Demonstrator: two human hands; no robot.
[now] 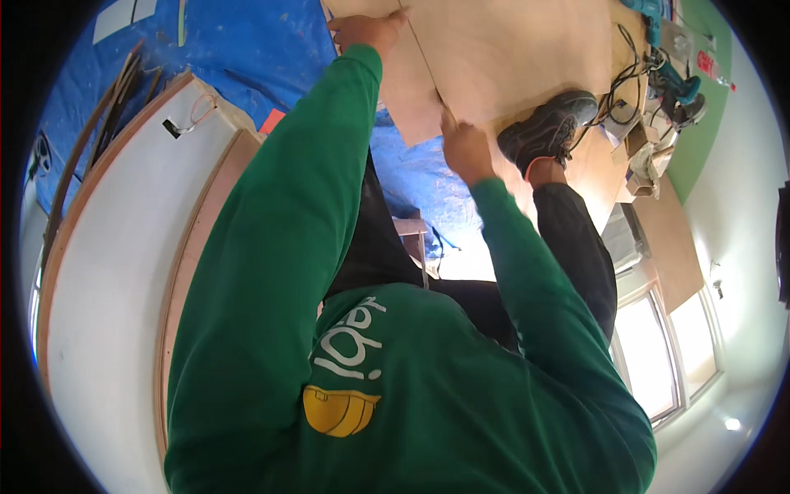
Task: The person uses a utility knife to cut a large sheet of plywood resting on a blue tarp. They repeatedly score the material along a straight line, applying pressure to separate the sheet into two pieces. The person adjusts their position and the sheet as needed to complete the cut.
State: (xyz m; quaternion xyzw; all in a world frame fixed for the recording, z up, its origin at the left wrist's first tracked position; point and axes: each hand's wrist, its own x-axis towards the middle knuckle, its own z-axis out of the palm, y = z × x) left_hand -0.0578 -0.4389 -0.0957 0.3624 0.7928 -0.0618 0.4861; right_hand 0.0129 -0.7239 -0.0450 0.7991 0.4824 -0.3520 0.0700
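A thin plywood sheet [518, 49] lies before me, with a dark straight line or slit running along it and a narrower strip [411, 111] to the left. My left hand [368, 33] rests across that strip near the top, thumb at its left edge and a finger stretched to the line. My right hand [467, 152] is closed at the near end of the line. A thin dark tip shows just ahead of its fingers; what it belongs to is too small to tell. My black shoe [550, 128] stands on the wood right of my right hand.
A blue tarp [247, 49] spreads on the left beside a curved white panel [140, 214] with wood edging. On the right are teal power tools [676, 85], black cables [629, 70], a clear bottle with a red label [708, 64] and small wood offcuts [640, 140].
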